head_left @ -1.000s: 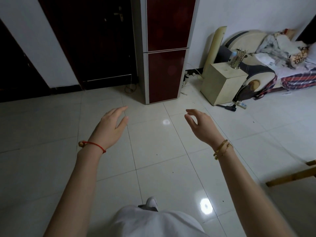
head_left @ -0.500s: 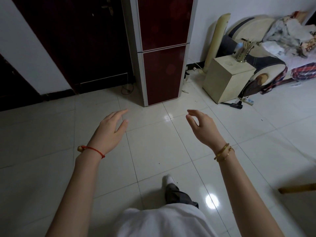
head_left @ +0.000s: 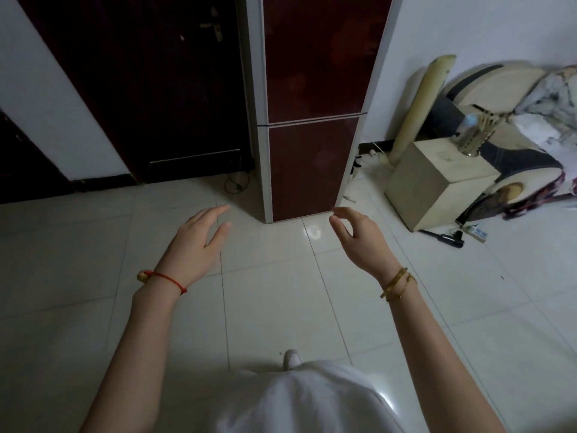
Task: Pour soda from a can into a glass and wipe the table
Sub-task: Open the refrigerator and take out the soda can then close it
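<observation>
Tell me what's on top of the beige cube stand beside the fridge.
A metal holder full of sticks stands on the beige cube stand. What the holder contains lower down is hidden.

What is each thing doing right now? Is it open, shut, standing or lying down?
left hand: open, holds nothing
right hand: open, fingers loosely curled, holds nothing
red fridge: both doors shut
dark door: shut
beige roll: leaning on the wall
beige box: standing on the floor
power strip: lying on the floor
</observation>
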The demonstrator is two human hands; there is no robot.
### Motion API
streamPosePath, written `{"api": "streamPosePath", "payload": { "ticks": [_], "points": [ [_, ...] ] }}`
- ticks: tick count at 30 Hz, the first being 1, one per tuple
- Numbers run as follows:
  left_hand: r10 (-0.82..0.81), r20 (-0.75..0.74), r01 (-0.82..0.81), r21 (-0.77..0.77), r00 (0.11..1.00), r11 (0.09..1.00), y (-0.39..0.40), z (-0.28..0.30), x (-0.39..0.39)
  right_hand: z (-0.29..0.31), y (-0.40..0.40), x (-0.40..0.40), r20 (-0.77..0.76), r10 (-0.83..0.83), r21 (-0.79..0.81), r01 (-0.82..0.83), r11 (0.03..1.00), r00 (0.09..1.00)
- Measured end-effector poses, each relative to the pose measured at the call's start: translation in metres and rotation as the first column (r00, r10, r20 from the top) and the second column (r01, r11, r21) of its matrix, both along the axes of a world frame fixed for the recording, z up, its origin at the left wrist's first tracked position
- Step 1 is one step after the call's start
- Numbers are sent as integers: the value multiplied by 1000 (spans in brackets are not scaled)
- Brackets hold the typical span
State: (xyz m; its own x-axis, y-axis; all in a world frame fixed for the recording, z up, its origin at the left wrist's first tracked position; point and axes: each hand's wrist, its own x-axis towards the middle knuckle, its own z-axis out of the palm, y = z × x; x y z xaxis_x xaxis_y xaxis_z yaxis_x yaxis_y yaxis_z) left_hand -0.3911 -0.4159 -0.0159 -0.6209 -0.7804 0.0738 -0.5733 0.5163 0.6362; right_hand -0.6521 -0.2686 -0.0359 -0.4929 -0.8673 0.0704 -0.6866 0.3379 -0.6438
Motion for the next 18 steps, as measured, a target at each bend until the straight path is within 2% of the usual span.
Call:
{"api": "streamPosePath", "payload": {
  "ticks": [10, 18],
  "points": [
    [134, -30, -135, -17, 990, 991, -101, -5, -61, 0, -136, -82, -12, 110, 24, -110, 994, 994],
    [148, 11, -149, 12, 989, 989, -197, -27, -97, -20, -232, -114, 1, 128, 63, -128, 990, 992]
  ]
}}
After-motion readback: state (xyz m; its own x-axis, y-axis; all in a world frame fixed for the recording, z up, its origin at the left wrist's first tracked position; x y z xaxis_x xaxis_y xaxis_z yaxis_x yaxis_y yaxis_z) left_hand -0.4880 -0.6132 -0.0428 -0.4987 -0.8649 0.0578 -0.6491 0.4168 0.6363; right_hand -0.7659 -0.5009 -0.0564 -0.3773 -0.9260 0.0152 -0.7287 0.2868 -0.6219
